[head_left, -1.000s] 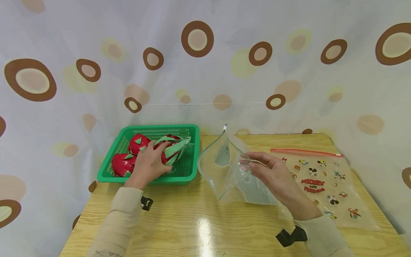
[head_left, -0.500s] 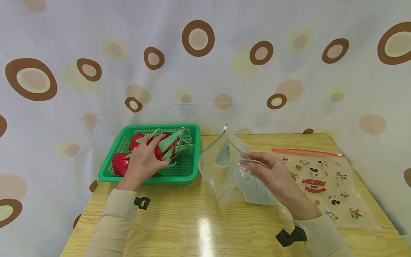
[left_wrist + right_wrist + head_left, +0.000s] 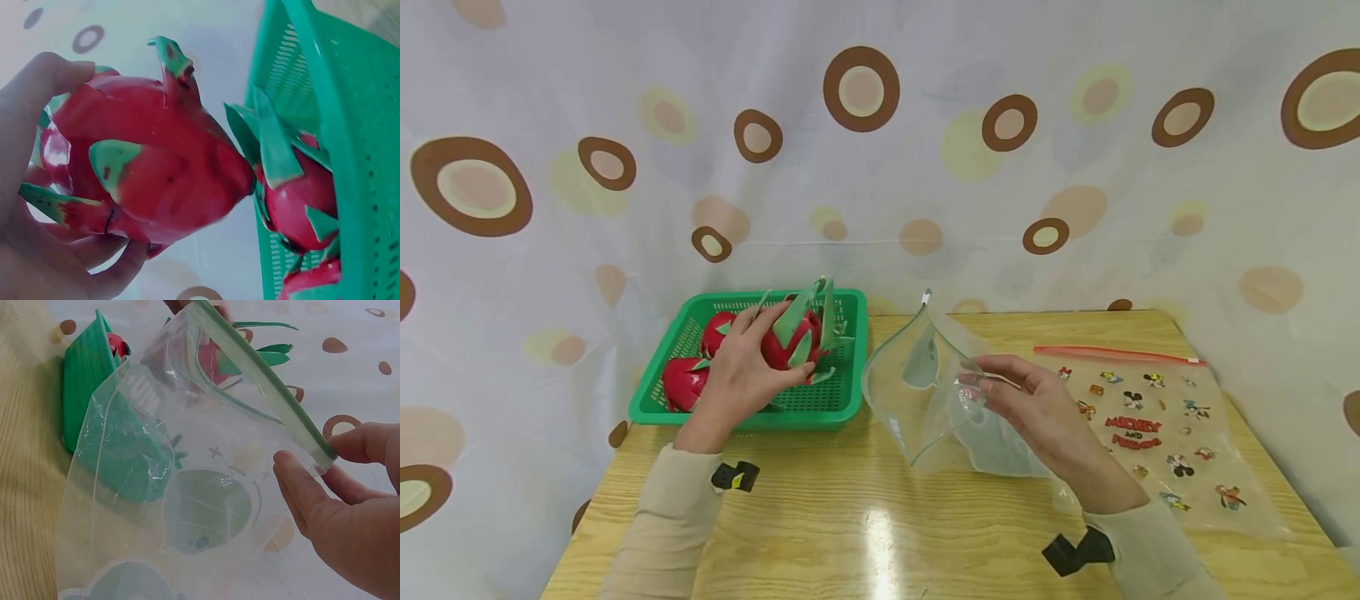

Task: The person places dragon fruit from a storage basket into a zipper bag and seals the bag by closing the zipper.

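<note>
My left hand (image 3: pixel 741 371) grips a red dragon fruit (image 3: pixel 162 162) with green-tipped scales, thumb and fingers curled round its sides. In the head view this fruit (image 3: pixel 793 337) overlaps the right half of the green basket (image 3: pixel 741 423). Several other dragon fruits (image 3: pixel 303 209) lie in that basket. My right hand (image 3: pixel 1037 412) pinches the rim of a clear zip bag (image 3: pixel 898 412) with grey-blue printed shapes. The bag's mouth gapes into a diamond facing left, its slider at the top. In the right wrist view, thumb and fingers hold the bag's green zip edge (image 3: pixel 275 390).
A flat clear zip bag (image 3: pixel 1150 433) with a red zip and cartoon print lies at the right of the wooden table (image 3: pixel 805 533). A patterned curtain (image 3: pixel 917 183) hangs along the table's back edge.
My left hand has lifted the dragon fruit and tipped it, so its long green leaves point more upward. The right hand and the clear bag stay in place.
</note>
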{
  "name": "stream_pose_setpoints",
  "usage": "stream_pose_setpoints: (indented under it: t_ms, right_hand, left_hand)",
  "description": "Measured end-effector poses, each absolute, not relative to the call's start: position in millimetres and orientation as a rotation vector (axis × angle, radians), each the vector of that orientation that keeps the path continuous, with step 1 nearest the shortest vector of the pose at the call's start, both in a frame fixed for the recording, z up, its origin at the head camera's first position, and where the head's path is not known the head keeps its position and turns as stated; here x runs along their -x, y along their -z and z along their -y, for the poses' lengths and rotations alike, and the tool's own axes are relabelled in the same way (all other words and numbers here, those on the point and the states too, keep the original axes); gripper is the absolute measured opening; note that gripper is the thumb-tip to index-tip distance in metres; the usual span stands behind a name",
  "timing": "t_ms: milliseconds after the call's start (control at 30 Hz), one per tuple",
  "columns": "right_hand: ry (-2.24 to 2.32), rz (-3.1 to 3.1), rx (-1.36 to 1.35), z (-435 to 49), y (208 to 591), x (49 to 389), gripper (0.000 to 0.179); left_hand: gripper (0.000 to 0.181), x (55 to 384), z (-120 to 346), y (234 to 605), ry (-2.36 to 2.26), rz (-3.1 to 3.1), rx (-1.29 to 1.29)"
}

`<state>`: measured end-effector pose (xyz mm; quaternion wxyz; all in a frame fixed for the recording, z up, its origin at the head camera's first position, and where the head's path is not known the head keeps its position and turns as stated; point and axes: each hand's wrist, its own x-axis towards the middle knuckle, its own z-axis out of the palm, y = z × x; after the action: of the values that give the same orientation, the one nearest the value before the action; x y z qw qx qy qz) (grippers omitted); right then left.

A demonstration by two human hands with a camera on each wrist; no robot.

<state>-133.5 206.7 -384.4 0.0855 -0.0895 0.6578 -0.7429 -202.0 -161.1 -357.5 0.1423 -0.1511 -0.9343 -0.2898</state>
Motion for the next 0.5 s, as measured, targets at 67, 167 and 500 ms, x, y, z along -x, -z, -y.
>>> stream_pose_setpoints:
  t_ms: [67,167,500]
  right_hand:
    - [2.212,-1.968,0.264,-206,385,133,0.041]
    - [2.212,-1.972,0.259,-206,384,132,0.042]
    - [2.220,-1.974,0.292,-205,386,132,0.042]
  left_hand:
    - [0.081,200,159,354,0.902,2.699,0.435]
    - [0.081,198,158,350,1.026,2.697,0.411]
    - [0.073,190,154,341,1.671,2.600,0.386]
